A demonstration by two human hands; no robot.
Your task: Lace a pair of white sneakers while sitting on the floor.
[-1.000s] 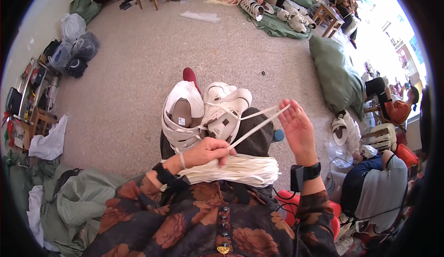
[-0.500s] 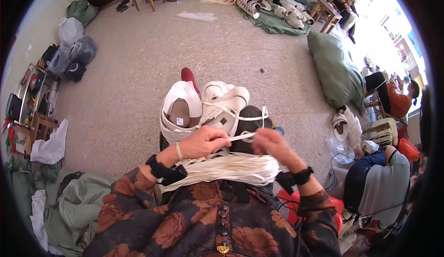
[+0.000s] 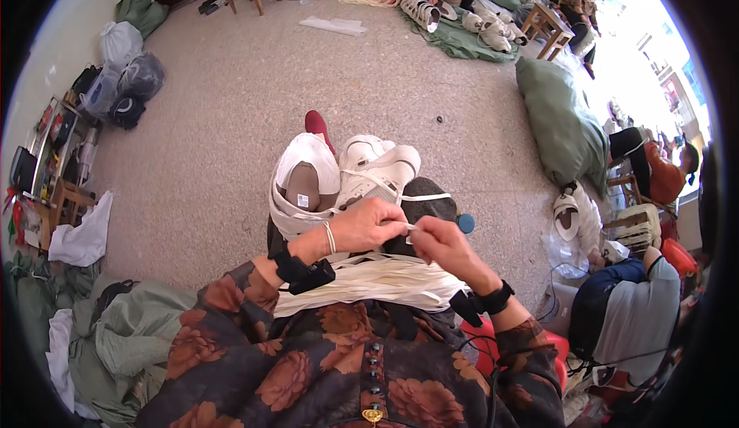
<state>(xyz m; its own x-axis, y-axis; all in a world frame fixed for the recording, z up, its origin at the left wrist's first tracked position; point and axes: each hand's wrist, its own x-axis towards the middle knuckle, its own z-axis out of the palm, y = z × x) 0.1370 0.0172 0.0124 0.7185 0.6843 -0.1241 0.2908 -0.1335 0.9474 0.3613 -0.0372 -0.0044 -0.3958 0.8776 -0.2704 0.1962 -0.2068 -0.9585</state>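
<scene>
My left hand (image 3: 368,223) pinches a white shoelace (image 3: 410,227) just in front of my lap. Right beside it, my right hand (image 3: 446,245) is closed on the same lace, the fingertips of both hands almost meeting. Beyond them a white sneaker (image 3: 385,170) rests on my knees, a loose lace trailing over it and across the dark knee to its right. To its left stands another white shoe (image 3: 302,178) with a brown insole showing. A thick bundle of cream laces (image 3: 369,282) lies across my lap, partly hidden by my wrists.
A blue cap (image 3: 465,222) shows by my right knee. On the right are a big green sack (image 3: 560,120), a red stool (image 3: 481,339) and seated people nearby. Plastic bags (image 3: 123,74) and a shelf line the left wall. Far off, shoes lie on a green sheet (image 3: 462,39).
My hands have come together, the right one moving down and left. The stretch of lace between them is shorter, and the loop above the dark knee has dropped flat.
</scene>
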